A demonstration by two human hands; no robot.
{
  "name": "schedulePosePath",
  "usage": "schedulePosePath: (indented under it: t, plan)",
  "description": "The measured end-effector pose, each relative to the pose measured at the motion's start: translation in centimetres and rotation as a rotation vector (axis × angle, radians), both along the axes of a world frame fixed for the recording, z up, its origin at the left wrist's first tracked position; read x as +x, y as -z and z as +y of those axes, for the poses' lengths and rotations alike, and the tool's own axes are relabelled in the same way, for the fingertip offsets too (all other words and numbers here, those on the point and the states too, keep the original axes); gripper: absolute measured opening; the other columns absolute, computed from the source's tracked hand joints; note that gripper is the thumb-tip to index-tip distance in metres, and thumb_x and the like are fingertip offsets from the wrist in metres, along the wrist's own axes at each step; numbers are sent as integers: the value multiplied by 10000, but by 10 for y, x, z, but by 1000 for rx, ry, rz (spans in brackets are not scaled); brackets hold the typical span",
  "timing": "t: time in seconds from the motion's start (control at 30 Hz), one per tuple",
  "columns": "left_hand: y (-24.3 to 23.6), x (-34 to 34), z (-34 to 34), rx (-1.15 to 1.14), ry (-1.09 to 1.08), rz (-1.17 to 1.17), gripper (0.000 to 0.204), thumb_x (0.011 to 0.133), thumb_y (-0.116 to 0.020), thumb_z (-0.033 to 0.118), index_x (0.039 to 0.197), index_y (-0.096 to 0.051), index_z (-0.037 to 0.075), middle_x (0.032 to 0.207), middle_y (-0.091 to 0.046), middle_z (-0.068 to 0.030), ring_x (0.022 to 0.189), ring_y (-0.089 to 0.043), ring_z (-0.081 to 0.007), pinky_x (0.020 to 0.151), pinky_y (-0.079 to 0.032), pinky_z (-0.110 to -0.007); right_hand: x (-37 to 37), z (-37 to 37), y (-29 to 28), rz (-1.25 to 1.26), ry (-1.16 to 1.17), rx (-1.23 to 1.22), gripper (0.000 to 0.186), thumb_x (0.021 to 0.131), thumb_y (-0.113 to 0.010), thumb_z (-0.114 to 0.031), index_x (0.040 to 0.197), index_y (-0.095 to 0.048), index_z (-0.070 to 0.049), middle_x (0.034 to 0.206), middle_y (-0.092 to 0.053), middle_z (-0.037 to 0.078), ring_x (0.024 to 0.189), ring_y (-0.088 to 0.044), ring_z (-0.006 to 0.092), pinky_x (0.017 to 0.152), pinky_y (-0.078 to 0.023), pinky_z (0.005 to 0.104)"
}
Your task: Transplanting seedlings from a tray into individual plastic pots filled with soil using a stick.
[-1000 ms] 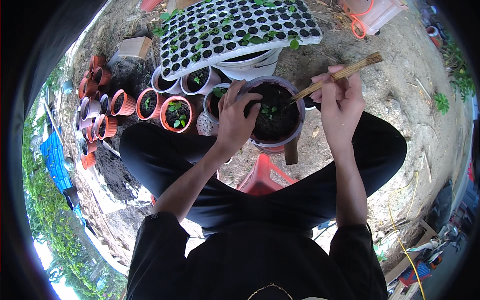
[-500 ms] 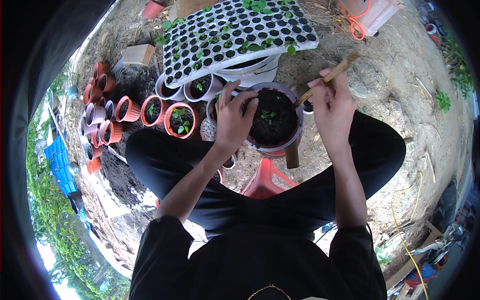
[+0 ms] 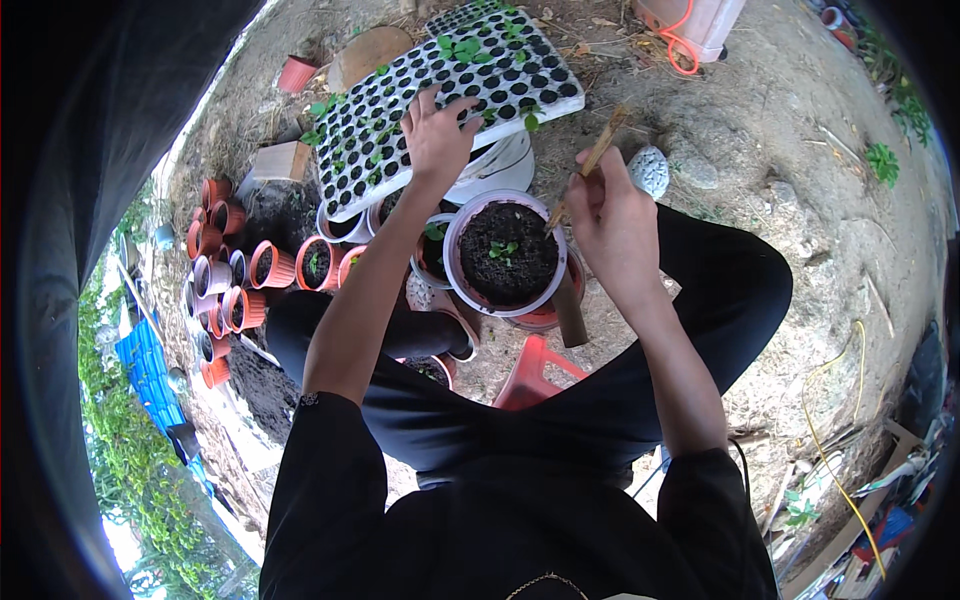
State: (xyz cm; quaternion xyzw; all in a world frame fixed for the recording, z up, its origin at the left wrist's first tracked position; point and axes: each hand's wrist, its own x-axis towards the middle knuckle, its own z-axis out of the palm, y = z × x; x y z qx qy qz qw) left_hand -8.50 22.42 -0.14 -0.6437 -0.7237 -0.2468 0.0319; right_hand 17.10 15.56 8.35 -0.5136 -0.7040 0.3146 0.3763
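My left hand [image 3: 440, 142] reaches over the front part of the white seedling tray [image 3: 345, 212], its fingers apart over the dark cells. Whether the fingertips touch the tray, I cannot tell. Small green seedlings [image 3: 466, 50] stand in some of the cells. My right hand [image 3: 612, 225] grips a thin wooden stick [image 3: 601, 146], its lower end at the right rim of a pale round pot [image 3: 452, 262]. Dark soil [image 3: 484, 222] fills that pot, and a small seedling [image 3: 502, 253] stands near its middle.
Orange pots [image 3: 272, 265] and purplish ones crowd the left, some with plants. Beneath the tray sits a white bucket [image 3: 505, 170]. A red plastic stool [image 3: 530, 375] shows between my legs. A pale bin [image 3: 690, 22] with an orange cord stands at the far right.
My left hand has left the pot's rim and moved up and away to the seedling tray. My right hand still holds the stick by the pot. The whole view has shifted somewhat.
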Motion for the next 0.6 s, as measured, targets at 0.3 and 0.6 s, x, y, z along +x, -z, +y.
schedulePosePath:
  t: [0.3,0.6]
  plan:
    - [-1,1,11,-125,42,85,187,846,-769,361,1007,-808,272,1427,-519,-111,1379,-420,-316,1149,-282,-514,10,-1,3,-23,1,27,167,909,-645,-66,988,-506,-19,776,-687,193,680,-694,408,599,-551,489]
    - [-20,10,-13,5,-30,-28,239,860,-780,380,1010,-802,195,1413,-561,-138,1342,-492,-347,1110,-354,-529,8,-1,3,-60,-9,6,184,905,-655,-76,990,-503,-14,766,-686,193,699,-698,409,604,-552,493]
